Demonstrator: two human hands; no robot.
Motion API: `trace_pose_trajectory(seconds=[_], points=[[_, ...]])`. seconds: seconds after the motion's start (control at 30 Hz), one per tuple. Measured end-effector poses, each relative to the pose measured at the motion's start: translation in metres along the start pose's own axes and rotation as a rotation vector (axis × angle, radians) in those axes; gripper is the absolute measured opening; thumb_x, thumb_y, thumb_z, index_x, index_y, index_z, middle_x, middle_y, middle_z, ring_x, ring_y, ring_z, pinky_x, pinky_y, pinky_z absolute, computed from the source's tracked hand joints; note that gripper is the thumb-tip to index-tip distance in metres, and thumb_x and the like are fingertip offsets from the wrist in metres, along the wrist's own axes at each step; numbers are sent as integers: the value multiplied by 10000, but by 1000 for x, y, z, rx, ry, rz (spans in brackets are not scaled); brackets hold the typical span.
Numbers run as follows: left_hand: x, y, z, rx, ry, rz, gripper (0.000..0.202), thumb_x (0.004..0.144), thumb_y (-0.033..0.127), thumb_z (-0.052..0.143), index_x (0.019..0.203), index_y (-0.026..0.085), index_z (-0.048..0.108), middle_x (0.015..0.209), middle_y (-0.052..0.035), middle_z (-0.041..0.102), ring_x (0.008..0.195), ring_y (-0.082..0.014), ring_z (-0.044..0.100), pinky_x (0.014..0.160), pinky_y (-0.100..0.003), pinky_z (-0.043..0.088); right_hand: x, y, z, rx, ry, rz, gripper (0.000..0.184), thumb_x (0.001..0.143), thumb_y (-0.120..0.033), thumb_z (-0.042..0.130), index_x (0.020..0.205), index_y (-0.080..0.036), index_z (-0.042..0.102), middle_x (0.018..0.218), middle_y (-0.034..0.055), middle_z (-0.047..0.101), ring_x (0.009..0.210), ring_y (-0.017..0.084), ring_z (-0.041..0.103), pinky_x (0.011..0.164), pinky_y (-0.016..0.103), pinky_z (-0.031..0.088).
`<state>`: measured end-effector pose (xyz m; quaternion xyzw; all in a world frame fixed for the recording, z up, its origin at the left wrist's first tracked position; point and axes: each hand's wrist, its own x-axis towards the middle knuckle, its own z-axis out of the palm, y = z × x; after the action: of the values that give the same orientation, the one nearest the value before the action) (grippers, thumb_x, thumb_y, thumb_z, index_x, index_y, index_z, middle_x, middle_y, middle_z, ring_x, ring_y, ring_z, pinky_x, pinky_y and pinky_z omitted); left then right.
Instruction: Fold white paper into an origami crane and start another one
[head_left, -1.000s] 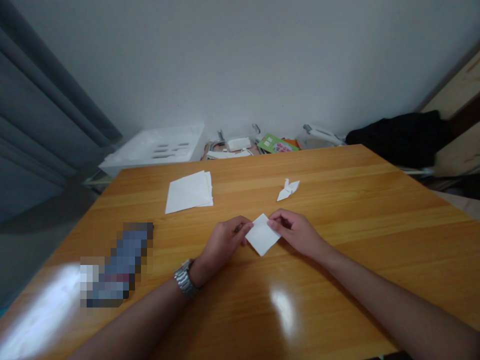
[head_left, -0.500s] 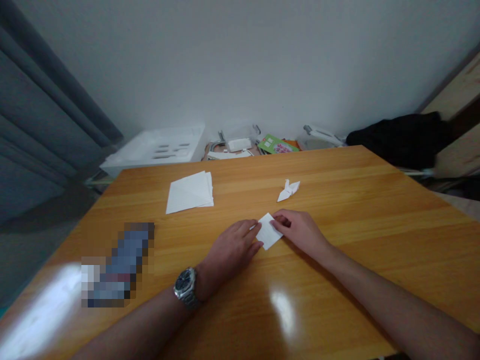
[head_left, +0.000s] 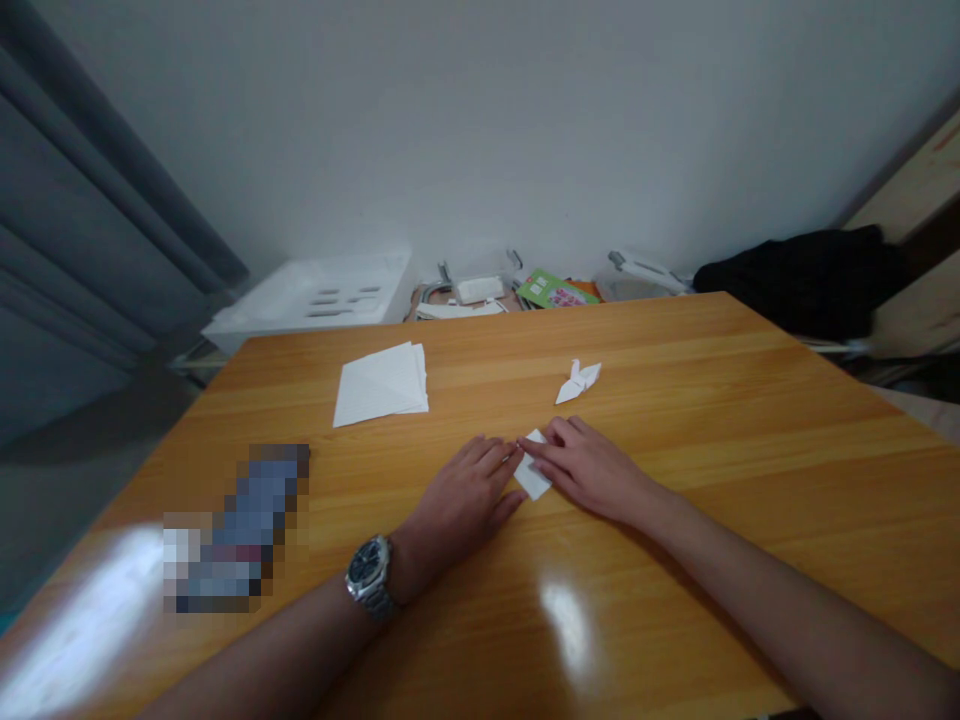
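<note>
A small folded white paper [head_left: 533,478] lies flat on the wooden table [head_left: 712,420] between both hands, mostly covered by them. My left hand [head_left: 465,495], with a metal watch on the wrist, lies palm down with fingers stretched onto the paper's left edge. My right hand [head_left: 589,465] presses flat on the paper's right side, fingers extended toward the left hand's fingertips. Neither hand lifts the paper off the table.
A stack of white paper sheets [head_left: 381,384] lies at the far left of the table. A small folded white paper figure [head_left: 577,381] sits beyond the hands. A blurred dark object [head_left: 232,530] lies at the left. White tray, clutter and dark cloth [head_left: 795,270] sit behind the table.
The paper was held by its corners as a larger square, then laid down. Both hands have flattened over it, and less of it shows now.
</note>
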<state>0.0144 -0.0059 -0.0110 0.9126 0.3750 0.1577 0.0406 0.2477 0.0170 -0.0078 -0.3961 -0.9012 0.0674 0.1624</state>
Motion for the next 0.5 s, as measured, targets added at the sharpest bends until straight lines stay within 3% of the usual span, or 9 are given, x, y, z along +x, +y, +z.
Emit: trace_pose_trajectory(seconds=[0.2, 0.33, 0.5], points=[[-2, 1, -2, -11, 4, -23, 478, 962, 359, 574, 1377, 135, 498, 1344, -151, 580, 1234, -285, 541, 1090, -448, 456, -1, 1, 1, 7, -36, 22, 376, 1026, -305, 461, 1364, -257, 618, 969, 97, 565, 904, 236, 512, 834, 379, 468], [-1, 1, -3, 28, 17, -45, 436, 970, 367, 559, 1344, 143, 543, 1351, -155, 571, 1250, -305, 527, 1106, -494, 433, -1, 3, 2, 21, -38, 18, 379, 1020, -290, 473, 1373, -269, 611, 967, 93, 565, 900, 236, 512, 839, 381, 465], [-1, -7, -2, -17, 15, -51, 349, 1042, 260, 387, 1310, 146, 580, 1338, -126, 601, 1224, -237, 567, 1103, -414, 452, -2, 5, 3, 38, -44, 30, 379, 1017, -283, 477, 1371, -270, 612, 980, 93, 568, 917, 236, 517, 846, 376, 465]])
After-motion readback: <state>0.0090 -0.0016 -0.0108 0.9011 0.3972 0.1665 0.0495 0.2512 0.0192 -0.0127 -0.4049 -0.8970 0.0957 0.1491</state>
